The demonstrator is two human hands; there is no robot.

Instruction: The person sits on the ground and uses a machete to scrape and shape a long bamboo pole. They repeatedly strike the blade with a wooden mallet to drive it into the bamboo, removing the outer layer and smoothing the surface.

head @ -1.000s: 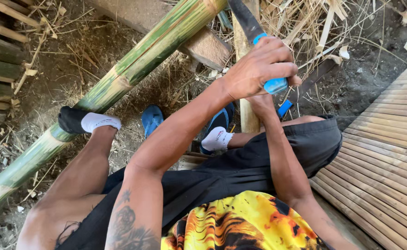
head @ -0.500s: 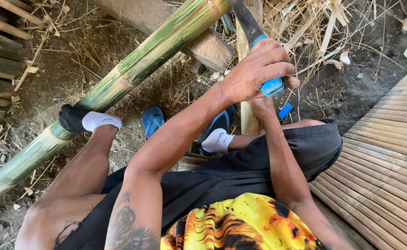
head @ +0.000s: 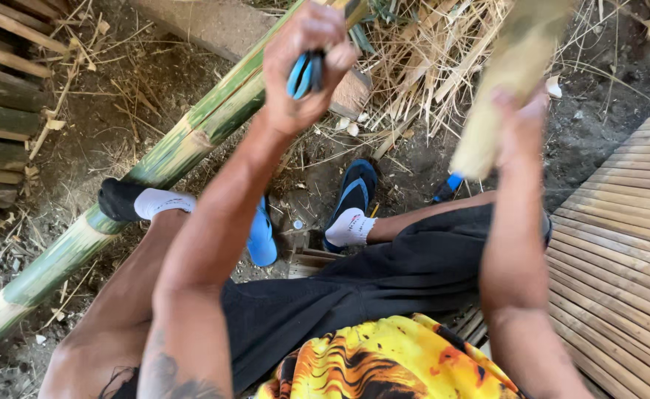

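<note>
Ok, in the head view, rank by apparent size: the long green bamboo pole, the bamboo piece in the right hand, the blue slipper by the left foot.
1. Bamboo pole, clearly largest.
2. Bamboo piece held in the right hand; raised toward the camera, so its true size is unsure.
3. Blue slipper, partly hidden by the arm.

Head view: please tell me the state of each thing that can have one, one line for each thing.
Left hand: raised, closed around the blue handle.
Blue handle: held in the left grip, blade mostly out of frame.
Right hand: raised, holding the bamboo piece.
Bamboo piece: lifted, tilted, blurred.
Long green bamboo pole: lying diagonally on the ground.
Blue slippers: lying on the dirt by the feet.
Woven bamboo mat: flat at right.
</note>
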